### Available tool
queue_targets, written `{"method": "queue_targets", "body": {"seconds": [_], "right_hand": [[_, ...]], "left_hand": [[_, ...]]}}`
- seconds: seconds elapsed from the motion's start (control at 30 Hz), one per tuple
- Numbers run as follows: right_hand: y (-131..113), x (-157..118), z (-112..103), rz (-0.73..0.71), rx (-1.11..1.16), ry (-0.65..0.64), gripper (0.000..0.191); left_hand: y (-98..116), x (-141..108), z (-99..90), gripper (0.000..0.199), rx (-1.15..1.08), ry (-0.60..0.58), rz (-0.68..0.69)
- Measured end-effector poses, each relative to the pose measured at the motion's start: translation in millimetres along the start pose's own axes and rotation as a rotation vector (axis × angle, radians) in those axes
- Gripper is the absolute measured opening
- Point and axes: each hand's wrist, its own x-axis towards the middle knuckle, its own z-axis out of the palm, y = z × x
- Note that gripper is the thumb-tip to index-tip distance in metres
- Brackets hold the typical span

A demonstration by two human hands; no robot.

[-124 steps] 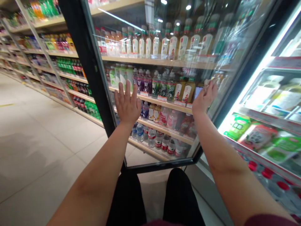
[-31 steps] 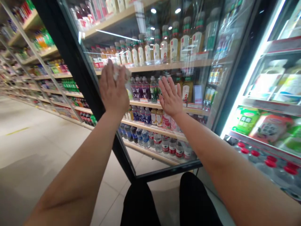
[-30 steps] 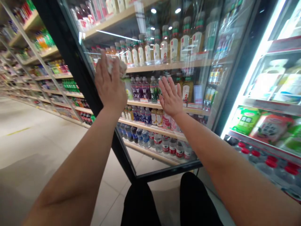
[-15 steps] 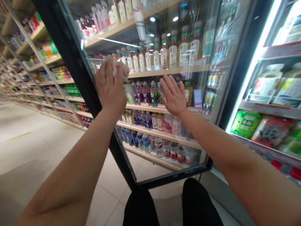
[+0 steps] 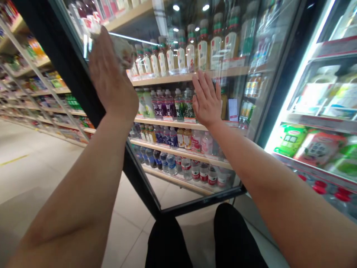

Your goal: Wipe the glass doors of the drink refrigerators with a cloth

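Observation:
A glass door (image 5: 173,197) in a black frame stands swung out in front of me. Against its upper left part my left hand (image 5: 111,78) presses a crumpled pale cloth (image 5: 124,52), which shows beyond the fingers near the black frame edge. My right hand (image 5: 206,98) lies flat on the middle of the glass with its fingers stretched and holds nothing. Bottles on wooden shelves show through the pane.
An open lit cooler (image 5: 323,119) with bottles and green and red packs is at the right. Long store shelves (image 5: 41,91) run along the left. My knees are just below the door's bottom edge.
My left hand has moved up and to the left across the glass with the cloth. The right hand stays flat in nearly the same place. The view has shifted slightly.

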Motion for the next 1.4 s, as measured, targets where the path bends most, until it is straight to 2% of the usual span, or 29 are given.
{"method": "queue_targets", "body": {"seconds": [0.07, 0.13, 0.2, 0.23, 0.3, 0.37, 0.43, 0.5, 0.57, 0.63, 0.7, 0.73, 0.83, 0.9, 0.97, 1.07, 1.13, 1.3, 1.4], "right_hand": [[2, -1, 1, -0.004, -0.001, 0.005, 0.058], [3, -1, 2, -0.006, -0.001, 0.012, 0.059], [3, -1, 3, -0.008, 0.003, 0.016, 0.059], [3, -1, 4, -0.008, 0.005, 0.018, 0.060], [2, -1, 5, -0.006, 0.009, 0.020, 0.060], [2, -1, 5, -0.006, 0.016, 0.019, 0.060], [2, -1, 5, -0.005, 0.022, 0.020, 0.060], [2, -1, 5, -0.003, 0.019, 0.025, 0.060], [2, -1, 6, 0.001, 0.007, 0.024, 0.060], [2, -1, 6, 0.002, -0.003, 0.018, 0.060], [2, -1, 6, 0.000, -0.002, 0.018, 0.060], [2, -1, 6, -0.001, 0.002, 0.022, 0.060], [1, -1, 4, 0.000, 0.005, 0.027, 0.059], [0, -1, 4, 0.000, -0.001, 0.022, 0.059], [1, -1, 4, -0.001, -0.004, 0.021, 0.059], [1, -1, 5, -0.001, -0.008, 0.022, 0.060], [2, -1, 6, -0.004, -0.009, 0.023, 0.060], [3, -1, 8, -0.013, -0.006, 0.041, 0.060], [3, -1, 8, -0.005, -0.021, 0.043, 0.060]], "left_hand": [[16, -20, 1.0, 0.054, -0.011, -0.036, 0.010], [39, -42, -3.0, 0.054, -0.038, -0.149, 0.068], [51, -49, -9.0, 0.055, -0.056, -0.232, 0.126], [50, -45, -11.3, 0.055, -0.057, -0.235, 0.142], [36, -26, -12.1, 0.054, -0.023, -0.171, 0.148], [19, -8, -8.7, 0.053, 0.039, -0.059, 0.143], [16, -6, -4.8, 0.053, 0.068, 0.022, 0.144], [32, -24, -4.3, 0.053, 0.043, 0.008, 0.158], [55, -49, -8.1, 0.051, -0.006, -0.104, 0.211], [69, -64, -13.0, 0.049, -0.034, -0.203, 0.312], [64, -60, -14.8, 0.047, -0.039, -0.230, 0.351], [55, -52, -13.8, 0.047, -0.027, -0.207, 0.339], [30, -29, -7.0, 0.048, 0.031, -0.028, 0.258], [31, -32, -4.0, 0.049, 0.035, 0.038, 0.217], [47, -50, -5.1, 0.049, -0.008, -0.028, 0.246], [73, -79, -13.8, 0.049, -0.061, -0.210, 0.441], [73, -81, -21.3, 0.048, -0.054, -0.247, 0.477], [44, -60, -34.7, 0.046, 0.021, -0.076, 0.245], [47, -85, -35.7, 0.047, -0.073, -0.110, 0.218]]}}
